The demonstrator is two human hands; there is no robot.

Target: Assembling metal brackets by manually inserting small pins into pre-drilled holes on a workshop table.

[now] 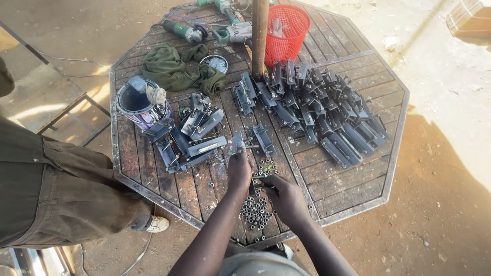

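My left hand (239,171) reaches forward over the octagonal slatted metal table (353,189) and grips a small grey metal bracket (238,143) at its near end. My right hand (283,197) is curled beside it, fingertips pinching something small next to a pile of small metal nuts (255,210); what it pinches is too small to tell. Another grey bracket (263,139) with a bolt lies just beyond my left hand.
A big heap of grey brackets (327,110) fills the right half. Several more brackets (189,138) lie left, beside a paint can (143,105). Farther back lie a green cloth (176,69), power tools (230,33), a red basket (286,30) and a pole (259,36). A seated person's leg (66,189) is at left.
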